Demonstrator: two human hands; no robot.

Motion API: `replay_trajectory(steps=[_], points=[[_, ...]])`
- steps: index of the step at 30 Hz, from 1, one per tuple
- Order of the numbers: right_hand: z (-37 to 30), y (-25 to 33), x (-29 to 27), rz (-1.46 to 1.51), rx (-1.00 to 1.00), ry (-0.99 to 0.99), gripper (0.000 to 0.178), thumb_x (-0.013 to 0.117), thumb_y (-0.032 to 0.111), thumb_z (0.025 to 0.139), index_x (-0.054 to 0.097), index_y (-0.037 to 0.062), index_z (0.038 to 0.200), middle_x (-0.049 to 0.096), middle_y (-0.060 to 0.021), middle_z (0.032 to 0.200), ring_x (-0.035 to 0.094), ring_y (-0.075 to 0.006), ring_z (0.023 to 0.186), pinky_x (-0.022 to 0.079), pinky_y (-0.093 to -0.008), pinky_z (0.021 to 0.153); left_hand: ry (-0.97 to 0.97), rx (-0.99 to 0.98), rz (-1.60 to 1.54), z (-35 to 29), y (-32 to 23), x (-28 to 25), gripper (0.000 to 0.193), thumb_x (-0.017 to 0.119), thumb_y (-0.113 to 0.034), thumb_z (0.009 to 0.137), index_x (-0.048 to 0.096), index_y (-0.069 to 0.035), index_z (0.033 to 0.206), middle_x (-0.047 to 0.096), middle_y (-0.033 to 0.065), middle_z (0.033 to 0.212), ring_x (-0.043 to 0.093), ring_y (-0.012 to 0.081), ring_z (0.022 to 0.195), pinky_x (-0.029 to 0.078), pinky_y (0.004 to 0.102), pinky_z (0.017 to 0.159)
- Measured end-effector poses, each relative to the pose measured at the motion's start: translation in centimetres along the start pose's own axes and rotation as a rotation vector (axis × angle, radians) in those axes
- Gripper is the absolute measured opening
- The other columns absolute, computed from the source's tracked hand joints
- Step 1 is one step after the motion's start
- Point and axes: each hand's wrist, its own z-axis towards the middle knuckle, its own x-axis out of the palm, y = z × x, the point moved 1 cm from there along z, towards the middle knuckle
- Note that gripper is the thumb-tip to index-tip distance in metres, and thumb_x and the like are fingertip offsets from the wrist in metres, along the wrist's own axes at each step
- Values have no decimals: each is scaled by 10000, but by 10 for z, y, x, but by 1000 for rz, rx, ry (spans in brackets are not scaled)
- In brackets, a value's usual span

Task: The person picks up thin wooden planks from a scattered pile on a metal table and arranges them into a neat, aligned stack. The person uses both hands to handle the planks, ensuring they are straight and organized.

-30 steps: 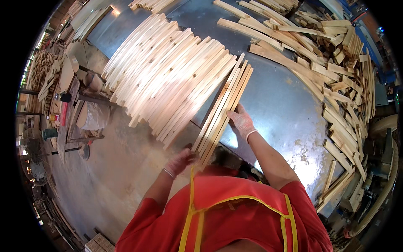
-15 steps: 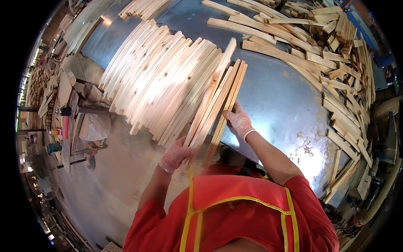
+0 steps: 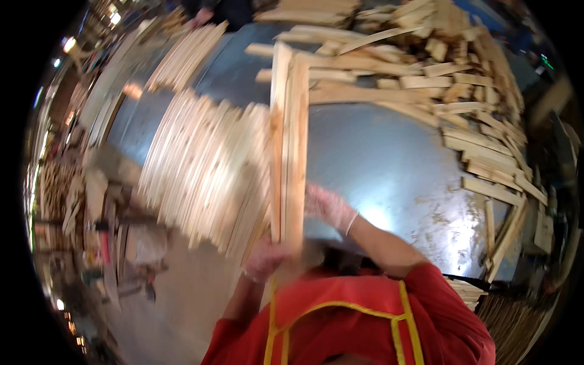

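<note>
A bundle of long pale wooden slats (image 3: 288,140) stands nearly upright in the middle of the head view. My left hand (image 3: 265,258), in a thin glove, grips the bundle's lower end. My right hand (image 3: 327,207), also gloved, presses against its right side a little higher up. To the left of the bundle lies a wide fan of similar slats (image 3: 204,164) spread over the grey metal table (image 3: 389,164). The picture is blurred by motion.
A loose heap of short wooden offcuts (image 3: 462,91) runs along the table's far and right edges. Another row of slats (image 3: 182,52) lies at the far left. Stacked wood and clutter (image 3: 91,213) stand on the floor to the left. A person's hand (image 3: 201,15) shows at the top.
The bundle of slats has swung from a slant toward upright and now lies further right of the fanned slats. Both hands have stayed on it; the view has tilted and blurred.
</note>
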Motion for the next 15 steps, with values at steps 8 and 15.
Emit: replay_trajectory(steps=[8,15], points=[[-120,-7,-36,384,-184,-231,468,748,284,983,615,-4,1327,707,-188,1217,693,-336,1151,563,-493,1034,331,-242,-7,89,27,101,477,756,-177,938,631,-72,1387,716,21,1138,686,164,1040,560,326,917],[-196,207,-70,-1348,-764,-763,388,718,265,941,682,99,1290,728,-171,1162,686,-383,1144,553,-479,991,183,25,449,118,39,148,699,735,-221,976,453,-39,1588,597,71,1397,593,186,1253,472,346,1102]])
